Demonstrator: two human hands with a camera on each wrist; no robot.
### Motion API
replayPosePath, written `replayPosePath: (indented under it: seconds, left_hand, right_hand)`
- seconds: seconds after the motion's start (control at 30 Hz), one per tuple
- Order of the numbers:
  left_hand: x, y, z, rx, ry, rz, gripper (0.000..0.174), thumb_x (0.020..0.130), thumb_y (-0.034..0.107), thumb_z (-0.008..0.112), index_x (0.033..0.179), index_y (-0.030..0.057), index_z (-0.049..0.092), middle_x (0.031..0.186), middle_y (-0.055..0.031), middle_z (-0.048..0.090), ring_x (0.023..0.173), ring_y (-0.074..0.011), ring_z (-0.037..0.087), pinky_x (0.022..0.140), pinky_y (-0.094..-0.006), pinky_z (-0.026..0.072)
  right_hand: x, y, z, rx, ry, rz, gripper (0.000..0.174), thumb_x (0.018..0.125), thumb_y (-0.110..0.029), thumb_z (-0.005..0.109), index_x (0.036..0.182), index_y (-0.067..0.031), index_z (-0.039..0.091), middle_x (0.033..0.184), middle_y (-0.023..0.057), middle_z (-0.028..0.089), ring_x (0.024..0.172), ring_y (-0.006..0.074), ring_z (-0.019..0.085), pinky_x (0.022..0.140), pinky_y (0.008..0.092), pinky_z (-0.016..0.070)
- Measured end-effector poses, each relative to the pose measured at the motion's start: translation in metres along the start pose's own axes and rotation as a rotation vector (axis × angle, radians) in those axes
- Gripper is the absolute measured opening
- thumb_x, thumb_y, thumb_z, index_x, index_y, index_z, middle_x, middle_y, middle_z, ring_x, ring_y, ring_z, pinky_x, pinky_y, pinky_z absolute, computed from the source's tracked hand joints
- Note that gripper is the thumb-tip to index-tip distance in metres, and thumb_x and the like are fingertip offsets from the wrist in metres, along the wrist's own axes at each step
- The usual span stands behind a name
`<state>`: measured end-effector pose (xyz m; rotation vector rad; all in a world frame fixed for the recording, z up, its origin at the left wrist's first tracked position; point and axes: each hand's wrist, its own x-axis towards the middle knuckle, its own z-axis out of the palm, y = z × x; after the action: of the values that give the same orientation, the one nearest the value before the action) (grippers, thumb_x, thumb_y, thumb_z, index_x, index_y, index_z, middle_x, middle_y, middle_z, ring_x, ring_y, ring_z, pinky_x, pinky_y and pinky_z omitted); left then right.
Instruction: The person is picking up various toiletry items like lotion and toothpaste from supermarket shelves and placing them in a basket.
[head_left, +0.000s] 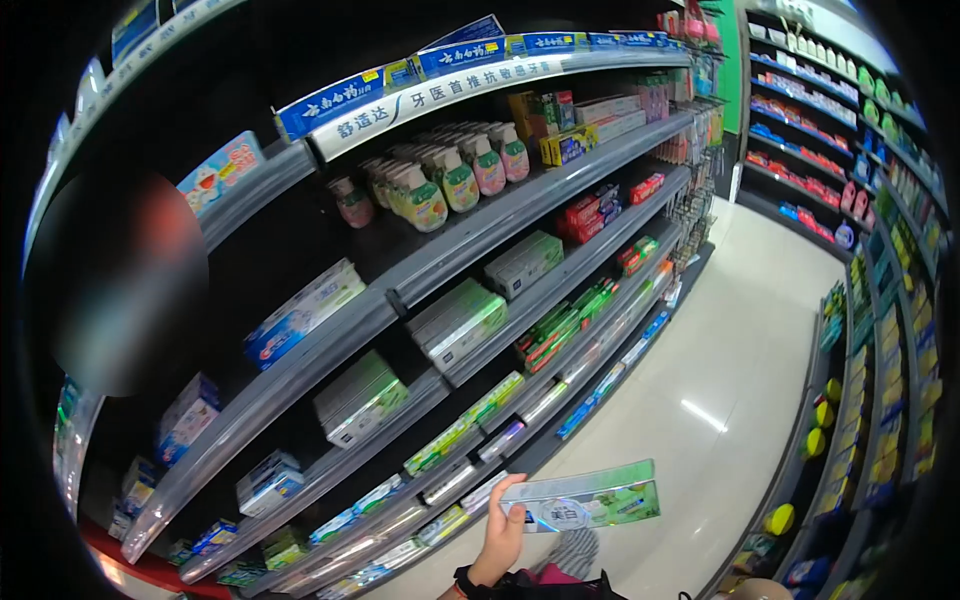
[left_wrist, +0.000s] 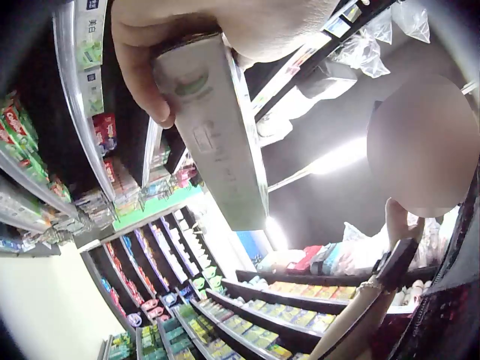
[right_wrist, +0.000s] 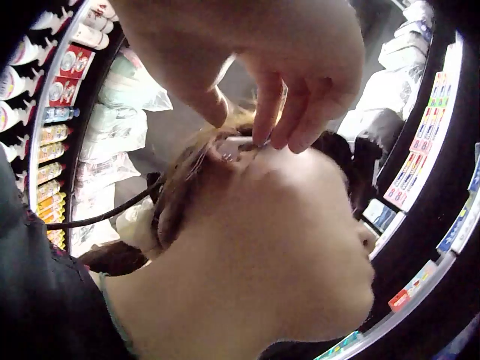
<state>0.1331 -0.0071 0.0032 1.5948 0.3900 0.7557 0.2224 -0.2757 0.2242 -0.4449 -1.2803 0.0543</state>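
Note:
In the head view my left hand (head_left: 500,530) grips one end of a long toothpaste box (head_left: 600,500), thumb on the near face. This box is silvery white and green with Chinese lettering, and it stretches to the right above the floor. From the left wrist view, the fingers curl round the near end of the box (left_wrist: 214,150), whose plain whitish side faces the camera. My right hand (right_wrist: 292,60) is raised to the side of the head, its bent fingertips touching near the ear, thumb apart from them. It is out of the head view.
A curved shelf unit (head_left: 430,370) on the left holds toothpaste boxes, with similar silver-green boxes (head_left: 460,320) on a middle level. Pump bottles (head_left: 425,200) stand higher up. A pale tiled floor aisle (head_left: 740,330) runs to the right, bordered by another stocked shelf (head_left: 860,400).

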Motion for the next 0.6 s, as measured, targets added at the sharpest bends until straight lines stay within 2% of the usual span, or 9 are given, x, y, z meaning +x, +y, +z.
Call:
replayPosePath:
  seconds: [0.07,0.1,0.17,0.2,0.27,0.33,0.4,0.47,0.6]
  left_hand:
    - [0.041,-0.016,0.005,-0.054,0.049,0.028,0.046,0.098,0.032,0.046,0.132,0.0021,0.036,0.121,-0.0086,0.042,0.106,-0.0141,0.043,0.095,-0.0282,0.0341]
    - [0.060,-0.019,0.007,-0.056,0.064,0.044,0.047,0.098,0.032,0.046,0.133,0.0021,0.035,0.121,-0.0085,0.042,0.106,-0.0141,0.043,0.095,-0.0283,0.0341]
    - [0.098,-0.022,0.011,-0.029,0.108,0.089,0.049,0.098,0.034,0.048,0.133,0.0021,0.035,0.119,-0.0086,0.043,0.106,-0.0147,0.044,0.096,-0.0288,0.0342]
    - [0.115,-0.024,0.014,-0.049,0.116,0.089,0.051,0.097,0.035,0.049,0.133,0.0022,0.034,0.117,-0.0088,0.045,0.104,-0.0151,0.045,0.095,-0.0292,0.0346]
    - [0.141,-0.030,0.016,-0.040,0.123,0.061,0.052,0.096,0.035,0.051,0.134,0.0031,0.033,0.114,-0.0090,0.045,0.103,-0.0155,0.045,0.095,-0.0296,0.0350]
    - [0.163,-0.033,0.021,-0.046,0.124,0.059,0.054,0.096,0.033,0.052,0.136,0.0039,0.031,0.114,-0.0091,0.045,0.103,-0.0157,0.045,0.094,-0.0305,0.0361]
    - [0.181,-0.035,0.028,0.017,0.151,0.068,0.055,0.095,0.031,0.054,0.137,0.0047,0.028,0.113,-0.0091,0.046,0.103,-0.0158,0.045,0.093,-0.0312,0.0368]
    - [0.198,-0.042,0.035,0.032,0.193,0.034,0.058,0.094,0.028,0.057,0.137,0.0036,0.026,0.112,-0.0106,0.047,0.102,-0.0172,0.047,0.092,-0.0312,0.0374]
    - [0.237,-0.047,0.054,0.099,0.234,-0.047,0.061,0.091,0.030,0.060,0.135,0.0008,0.028,0.115,-0.0122,0.045,0.106,-0.0200,0.046,0.095,-0.0333,0.0367]
  right_hand:
    - [0.005,0.037,-0.028,-0.056,0.188,0.036,0.010,0.081,-0.023,0.073,0.079,-0.0165,0.065,0.075,0.0000,0.058,0.068,0.0150,0.055,0.071,0.0319,0.0366]
    - [-0.005,0.054,-0.057,-0.100,0.247,0.117,0.007,0.083,-0.019,0.070,0.079,-0.0159,0.065,0.078,0.0005,0.059,0.068,0.0142,0.056,0.064,0.0287,0.0387]
    - [-0.008,0.126,-0.112,-0.294,0.244,0.085,0.008,0.084,-0.003,0.062,0.081,-0.0105,0.065,0.069,0.0004,0.053,0.059,0.0124,0.050,0.050,0.0275,0.0336]
    - [-0.001,0.159,-0.101,-0.686,0.531,0.360,0.010,0.084,0.000,0.060,0.084,-0.0080,0.066,0.065,-0.0002,0.050,0.054,0.0113,0.047,0.047,0.0275,0.0316]
    - [-0.004,0.193,-0.145,-0.536,0.296,0.616,0.026,0.081,-0.010,0.056,0.106,-0.0006,0.053,0.104,0.0113,0.056,0.097,0.0232,0.054,0.084,0.0335,0.0439]
    - [-0.010,0.251,-0.173,-0.731,0.276,0.811,0.032,0.081,-0.003,0.057,0.113,0.0001,0.054,0.111,0.0131,0.058,0.105,0.0252,0.056,0.092,0.0367,0.0432]
    - [-0.022,0.293,-0.197,-0.861,0.140,0.863,0.041,0.082,-0.003,0.058,0.122,0.0011,0.050,0.118,0.0151,0.055,0.113,0.0248,0.052,0.094,0.0365,0.0423]
    - [-0.036,0.326,-0.219,-0.811,0.063,0.892,0.044,0.084,-0.004,0.059,0.126,0.0023,0.046,0.117,0.0178,0.056,0.111,0.0281,0.053,0.096,0.0364,0.0408]
    - [-0.019,0.373,-0.253,-0.752,0.014,0.926,0.046,0.086,-0.004,0.058,0.129,0.0032,0.044,0.121,0.0160,0.054,0.114,0.0243,0.052,0.099,0.0350,0.0383]
